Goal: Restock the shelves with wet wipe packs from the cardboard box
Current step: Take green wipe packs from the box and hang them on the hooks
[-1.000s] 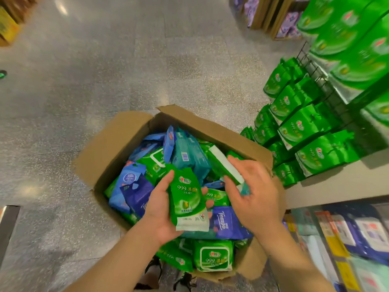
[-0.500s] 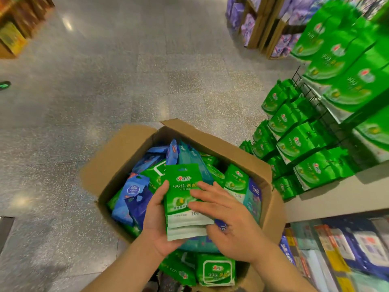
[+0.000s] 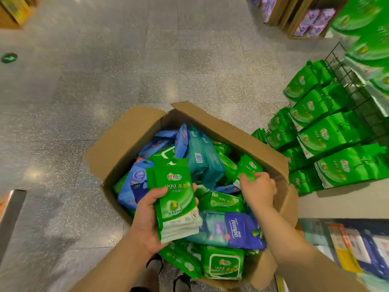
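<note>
Since half a second ago, the right hand (image 3: 257, 191) has left the stack of green packs (image 3: 176, 199) and gone to the far right corner of the cardboard box (image 3: 248, 142), where its curled fingers pinch the lower edge of a single small green pack (image 3: 249, 166). Nearer, the left hand (image 3: 150, 218) grips the stack upright above the box, thumb across the front and fingertips showing round its right edge. Just right of that grip a blue Tempo pack (image 3: 235, 228) lies flat in the box, with a green lidded pack (image 3: 223, 263) below it at the near wall. Beyond the stack, teal packs (image 3: 200, 157) and blue packs (image 3: 136, 182) stand jumbled inside. Farther right of the pinching hand, rows of green packs on the shelf (image 3: 328, 140) stand in wire dividers. Grey speckled floor (image 3: 105, 81) stretches beyond the box.
</note>
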The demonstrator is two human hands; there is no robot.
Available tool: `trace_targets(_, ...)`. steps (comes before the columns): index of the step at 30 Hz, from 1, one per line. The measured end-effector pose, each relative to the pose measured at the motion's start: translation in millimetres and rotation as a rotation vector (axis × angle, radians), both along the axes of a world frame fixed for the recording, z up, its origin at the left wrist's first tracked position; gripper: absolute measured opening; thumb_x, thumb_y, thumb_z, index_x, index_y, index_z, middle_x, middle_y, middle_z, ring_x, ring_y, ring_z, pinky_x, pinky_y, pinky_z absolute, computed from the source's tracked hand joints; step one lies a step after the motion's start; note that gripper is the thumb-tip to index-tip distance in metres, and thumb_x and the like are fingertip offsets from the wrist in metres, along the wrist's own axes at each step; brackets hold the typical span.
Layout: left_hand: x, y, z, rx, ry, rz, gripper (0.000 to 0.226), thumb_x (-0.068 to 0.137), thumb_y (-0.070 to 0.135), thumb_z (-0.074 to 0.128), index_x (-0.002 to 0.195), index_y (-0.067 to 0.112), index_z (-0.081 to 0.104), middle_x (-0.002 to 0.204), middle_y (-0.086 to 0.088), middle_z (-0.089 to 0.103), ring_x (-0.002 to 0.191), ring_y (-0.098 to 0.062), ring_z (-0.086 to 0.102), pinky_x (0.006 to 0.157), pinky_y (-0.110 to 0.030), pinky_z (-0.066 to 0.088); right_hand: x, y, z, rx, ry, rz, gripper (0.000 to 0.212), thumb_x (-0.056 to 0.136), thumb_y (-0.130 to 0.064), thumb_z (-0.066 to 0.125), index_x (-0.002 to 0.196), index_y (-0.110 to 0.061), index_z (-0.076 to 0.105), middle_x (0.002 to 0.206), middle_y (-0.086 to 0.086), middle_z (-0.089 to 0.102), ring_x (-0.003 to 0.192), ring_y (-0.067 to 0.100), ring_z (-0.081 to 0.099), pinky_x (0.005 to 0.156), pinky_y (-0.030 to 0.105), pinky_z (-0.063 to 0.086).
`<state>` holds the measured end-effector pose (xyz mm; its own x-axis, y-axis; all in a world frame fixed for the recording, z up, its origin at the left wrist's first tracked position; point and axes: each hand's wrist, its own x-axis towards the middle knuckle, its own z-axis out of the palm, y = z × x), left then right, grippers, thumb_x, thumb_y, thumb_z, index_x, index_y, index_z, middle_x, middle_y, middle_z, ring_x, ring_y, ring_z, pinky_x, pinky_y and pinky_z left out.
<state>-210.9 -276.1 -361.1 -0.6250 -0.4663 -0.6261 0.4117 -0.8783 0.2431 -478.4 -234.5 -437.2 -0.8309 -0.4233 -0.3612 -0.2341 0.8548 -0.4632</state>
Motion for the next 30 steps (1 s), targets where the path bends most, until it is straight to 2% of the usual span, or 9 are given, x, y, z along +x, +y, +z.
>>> trace_targets(5, 12.0, 0.0, -0.9, 0.028, -0.033, 0.071, 0.104, 0.046, 0.022, 0.095, 0.141, 0.001, 0.058, 0.128, -0.020, 0.066, 0.100, -0.039, 0.066, 0.100, -0.052, 0.047, -0.9, -24.3, -9.4, 0.263, -0.032, 0.023, 0.104, 0.074, -0.076, 0.068, 0.141, -0.001, 0.042, 0.145, 0.029, 0.044, 0.136, 0.046, 0.038, 0.111, 0.051, 0.036)
trace_targets(9, 24.9, 0.3, -0.5, 0.027, -0.047, 0.096, 0.105, 0.043, 0.020, 0.096, 0.138, -0.002, 0.060, 0.128, -0.019, 0.066, 0.102, -0.041, 0.069, 0.103, -0.054, 0.043, -3.2, -38.0, -6.7, 0.290, -0.095, -0.003, 0.099, 0.078, -0.061, 0.077, 0.145, -0.001, 0.036, 0.149, 0.029, 0.040, 0.140, 0.046, 0.037, 0.113, 0.048, 0.033)
trace_targets(13, 33.8, 0.6, 0.2, 0.033, -0.040, 0.101, 0.104, 0.045, 0.019, 0.096, 0.140, -0.003, 0.058, 0.135, -0.021, 0.061, 0.108, -0.042, 0.068, 0.108, -0.056, 0.040, -5.1, -37.7, -11.5, 0.092, -0.283, -0.125, 0.100, 0.052, -0.060, 0.075, 0.131, -0.003, 0.054, 0.129, 0.019, 0.063, 0.117, 0.037, 0.060, 0.101, 0.048, 0.050)
trace_targets(16, 34.6, 1.0, -0.2, 0.019, -0.047, 0.113, 0.100, 0.045, 0.017, 0.098, 0.136, -0.002, 0.063, 0.134, -0.020, 0.065, 0.107, -0.042, 0.070, 0.110, -0.057, 0.041, -0.3, -30.4, 8.9, -0.127, -0.418, -0.260, 0.088, 0.067, -0.046, 0.079, 0.137, -0.003, 0.049, 0.122, 0.014, 0.059, 0.114, 0.036, 0.058, 0.098, 0.046, 0.050)
trace_targets(20, 28.8, 0.4, 1.8, -0.023, -0.065, 0.072, 0.090, 0.043, 0.018, 0.101, 0.126, 0.001, 0.070, 0.137, -0.018, 0.065, 0.116, -0.041, 0.068, 0.112, -0.058, 0.041, 20.6, -10.4, 48.6, -0.363, -0.500, -0.308, 0.097, 0.066, -0.037, 0.075, 0.152, -0.018, 0.037, 0.138, 0.009, 0.054, 0.118, 0.029, 0.058, 0.104, 0.049, 0.049)
trace_targets(23, 19.7, 0.9, 3.7, -0.025, -0.066, 0.026, 0.088, 0.044, 0.019, 0.101, 0.125, 0.001, 0.071, 0.138, -0.020, 0.064, 0.122, -0.041, 0.065, 0.107, -0.059, 0.048, 53.6, 11.3, 81.9, -0.499, -0.594, -0.162, 0.069, 0.087, -0.013, 0.071, 0.148, -0.025, 0.039, 0.114, 0.004, 0.062, 0.090, 0.019, 0.065, 0.080, 0.039, 0.055)
trace_targets(24, 16.0, 1.7, 4.9, -0.028, -0.071, 0.007, 0.088, 0.043, 0.020, 0.102, 0.123, 0.000, 0.072, 0.136, -0.021, 0.065, 0.122, -0.041, 0.065, 0.106, -0.058, 0.049, 67.7, 17.9, 93.7, -0.499, -0.609, -0.070, 0.069, 0.087, -0.012, 0.071, 0.146, -0.028, 0.040, 0.113, 0.002, 0.061, 0.090, 0.016, 0.065, 0.082, 0.040, 0.056)
trace_targets(27, 4.6, 5.4, 12.2, -0.026, -0.043, -0.062, 0.088, 0.038, 0.022, 0.103, 0.118, -0.002, 0.074, 0.125, -0.025, 0.070, 0.110, -0.039, 0.071, 0.101, -0.055, 0.053, 103.1, 33.3, 118.5, -0.450, -0.592, 0.183, 0.087, 0.065, -0.037, 0.076, 0.144, -0.042, 0.040, 0.132, -0.004, 0.051, 0.116, 0.009, 0.061, 0.104, 0.043, 0.052)
trace_targets(30, -2.1, 6.8, 19.9, -0.021, 0.001, -0.084, 0.084, 0.041, 0.024, 0.103, 0.117, 0.001, 0.076, 0.127, -0.027, 0.068, 0.108, -0.040, 0.072, 0.090, -0.054, 0.060, 123.5, 39.8, 129.3, -0.387, -0.473, 0.372, 0.084, 0.074, -0.031, 0.078, 0.145, -0.046, 0.036, 0.133, -0.022, 0.040, 0.119, -0.023, 0.039, 0.106, 0.024, 0.039)
